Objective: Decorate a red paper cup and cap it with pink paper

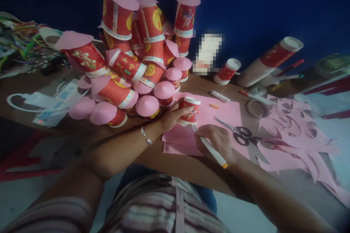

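Observation:
My left hand is wrapped round a red paper cup with a white rim and a printed pattern, above pink paper sheets. Closed round a white pen-like tool with an orange end is my right hand. The tool's tip is close to the lower edge of the cup; whether it touches cannot be told. A small orange cap and a white tube lie just beyond on the paper. To the right of my right hand lie scissors with dark handles.
Several red cups with pink paper cones are piled at the back left. Pink paper scraps cover the right side. A roll of tape, a single cup and a long cup stack stand behind. A power strip lies left.

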The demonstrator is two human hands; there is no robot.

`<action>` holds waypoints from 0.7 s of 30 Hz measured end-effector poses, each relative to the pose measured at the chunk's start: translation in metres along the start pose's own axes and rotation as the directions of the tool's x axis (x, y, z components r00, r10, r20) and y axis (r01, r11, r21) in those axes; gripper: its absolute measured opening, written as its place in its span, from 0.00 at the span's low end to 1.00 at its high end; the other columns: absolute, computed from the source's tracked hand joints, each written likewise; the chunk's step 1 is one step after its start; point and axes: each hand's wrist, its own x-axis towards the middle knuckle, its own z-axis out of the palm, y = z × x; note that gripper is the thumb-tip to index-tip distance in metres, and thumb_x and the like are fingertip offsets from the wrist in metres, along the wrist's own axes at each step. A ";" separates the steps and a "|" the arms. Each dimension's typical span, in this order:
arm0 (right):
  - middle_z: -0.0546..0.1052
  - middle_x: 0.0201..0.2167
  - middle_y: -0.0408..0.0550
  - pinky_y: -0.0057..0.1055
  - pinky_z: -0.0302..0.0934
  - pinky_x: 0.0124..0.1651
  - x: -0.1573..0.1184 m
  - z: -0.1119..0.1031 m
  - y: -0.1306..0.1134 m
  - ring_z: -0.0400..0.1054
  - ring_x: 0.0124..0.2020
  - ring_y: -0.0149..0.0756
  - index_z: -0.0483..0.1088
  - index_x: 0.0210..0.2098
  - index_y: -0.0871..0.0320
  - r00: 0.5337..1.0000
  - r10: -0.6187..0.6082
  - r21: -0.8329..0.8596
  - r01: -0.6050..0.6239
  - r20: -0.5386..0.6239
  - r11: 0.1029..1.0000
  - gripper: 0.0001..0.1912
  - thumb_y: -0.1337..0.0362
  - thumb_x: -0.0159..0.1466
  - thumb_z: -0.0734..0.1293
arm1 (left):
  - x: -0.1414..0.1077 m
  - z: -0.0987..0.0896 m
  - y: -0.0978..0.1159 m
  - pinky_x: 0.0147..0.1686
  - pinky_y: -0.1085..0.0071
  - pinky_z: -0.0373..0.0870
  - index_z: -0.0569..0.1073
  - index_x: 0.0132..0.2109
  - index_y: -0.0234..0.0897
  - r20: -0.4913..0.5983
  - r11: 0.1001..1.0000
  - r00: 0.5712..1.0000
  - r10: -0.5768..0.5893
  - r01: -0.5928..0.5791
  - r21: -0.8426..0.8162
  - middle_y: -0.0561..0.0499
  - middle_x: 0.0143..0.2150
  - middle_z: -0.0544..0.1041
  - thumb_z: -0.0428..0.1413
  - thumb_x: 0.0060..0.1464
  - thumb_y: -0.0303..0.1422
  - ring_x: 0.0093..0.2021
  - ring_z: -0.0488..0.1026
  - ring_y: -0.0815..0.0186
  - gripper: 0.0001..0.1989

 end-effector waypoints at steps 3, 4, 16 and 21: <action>0.78 0.28 0.44 0.27 0.69 0.30 0.001 0.000 0.001 0.74 0.27 0.31 0.68 0.41 0.57 1.000 -0.010 -0.005 0.010 0.006 1.000 0.10 0.76 0.64 0.68 | 0.000 0.000 0.000 0.47 0.62 0.71 0.73 0.51 0.35 -0.013 1.000 1.000 -0.002 0.002 0.012 0.44 0.45 0.80 0.65 0.54 0.40 0.45 0.78 0.58 0.20; 0.77 0.28 0.44 0.27 0.68 0.30 0.001 0.000 0.001 0.74 0.27 0.31 0.68 0.41 0.57 1.000 -0.012 -0.005 0.012 0.005 1.000 0.10 0.77 0.64 0.68 | 0.000 -0.001 0.000 0.47 0.62 0.71 0.73 0.51 0.35 -0.015 1.000 1.000 0.000 0.000 0.013 0.44 0.45 0.80 0.65 0.54 0.40 0.45 0.78 0.59 0.20; 0.79 0.30 0.45 0.27 0.70 0.32 0.000 0.000 0.000 0.75 0.29 0.32 0.69 0.43 0.57 1.000 0.023 0.011 -0.023 0.020 1.000 0.10 0.75 0.65 0.67 | 0.000 -0.001 -0.002 0.47 0.63 0.71 0.74 0.49 0.36 -0.001 1.000 1.000 0.012 -0.012 0.026 0.47 0.43 0.79 0.65 0.55 0.39 0.43 0.77 0.61 0.18; 0.78 0.29 0.45 0.28 0.69 0.30 0.000 -0.001 0.001 0.75 0.28 0.32 0.68 0.43 0.57 0.999 0.036 0.008 -0.037 0.019 0.999 0.09 0.75 0.66 0.67 | 0.000 -0.002 -0.002 0.46 0.64 0.71 0.74 0.50 0.36 -0.006 1.000 1.000 0.015 -0.015 0.023 0.46 0.44 0.79 0.65 0.55 0.39 0.43 0.77 0.61 0.19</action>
